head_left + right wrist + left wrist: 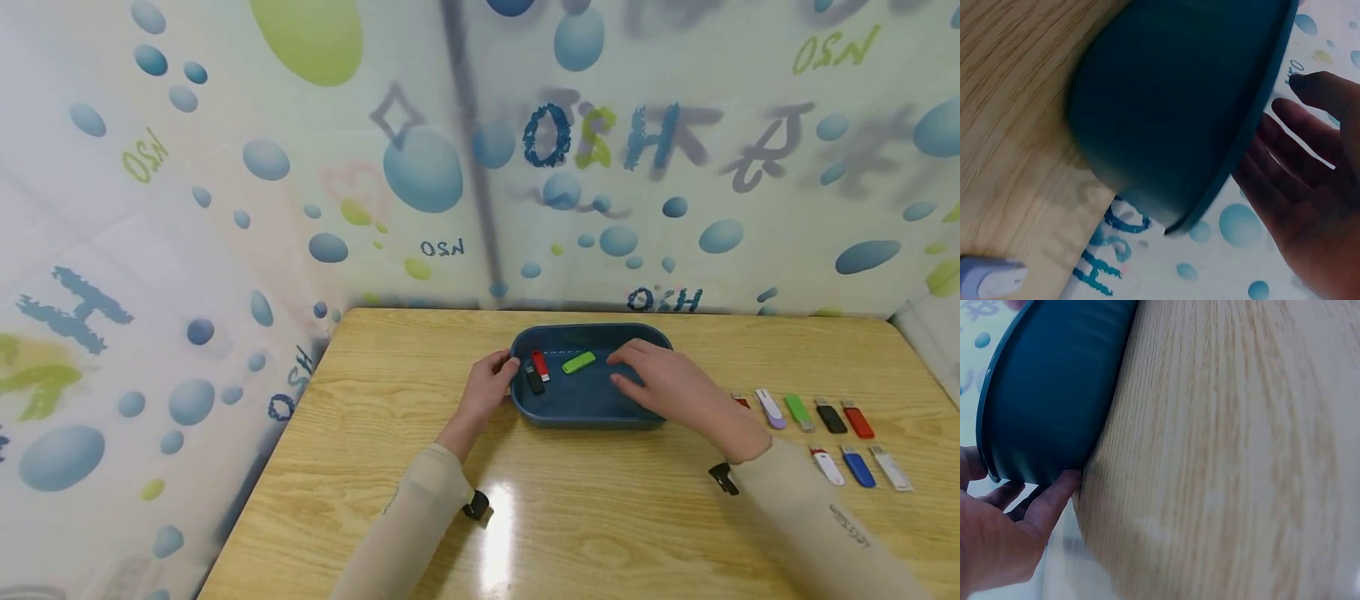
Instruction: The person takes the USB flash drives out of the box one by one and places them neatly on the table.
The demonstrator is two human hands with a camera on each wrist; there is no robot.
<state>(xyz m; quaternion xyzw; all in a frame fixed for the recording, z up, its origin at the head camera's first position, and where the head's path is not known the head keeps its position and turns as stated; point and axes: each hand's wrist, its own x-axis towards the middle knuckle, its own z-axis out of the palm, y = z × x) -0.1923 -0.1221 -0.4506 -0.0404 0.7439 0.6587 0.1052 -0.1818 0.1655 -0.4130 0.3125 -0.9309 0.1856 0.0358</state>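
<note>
A dark blue-green tray stands on the wooden table. Inside it lie a bright green USB stick, a red USB stick and a black USB stick. My left hand grips the tray's left end. The left wrist view shows its thumb at the rim and its fingers against the outer wall. Over the tray's right part hovers my right hand, fingers loosely bent and thumb apart. Nothing shows between the fingertips of that hand.
Several USB sticks lie in two rows on the table's right, among them a white-and-purple one, a green one and a blue one. My right forearm partly covers a dark red one. A patterned curtain hangs behind the table.
</note>
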